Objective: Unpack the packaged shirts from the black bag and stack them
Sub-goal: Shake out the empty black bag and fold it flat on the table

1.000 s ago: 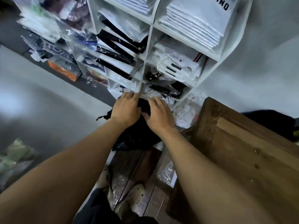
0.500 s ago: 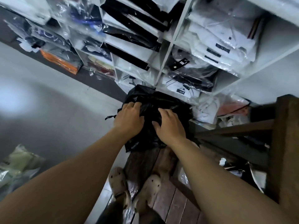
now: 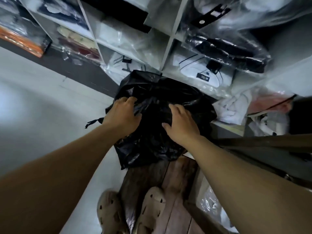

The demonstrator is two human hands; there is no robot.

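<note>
Black bag [image 3: 152,146], just one, mid-frame; left hand [image 3: 123,114] clutches its plastic, right hand [image 3: 183,125] lies spread on it. Two beige clogs [image 3: 152,205] at bottom centre.

Black bag [image 3: 158,141] is sitting on the floor against the foot of a white shelf unit [image 3: 166,53]. Left hand [image 3: 123,114] is gripping crumpled plastic at the bag's upper left, fingers curled in. Right hand [image 3: 182,125] is lying on the bag's top, fingers spread. Packaged shirts [image 3: 199,71] are filling the shelf compartments behind. 2 beige clogs [image 3: 152,205] are standing on wooden boards [image 3: 179,183] below.
</note>
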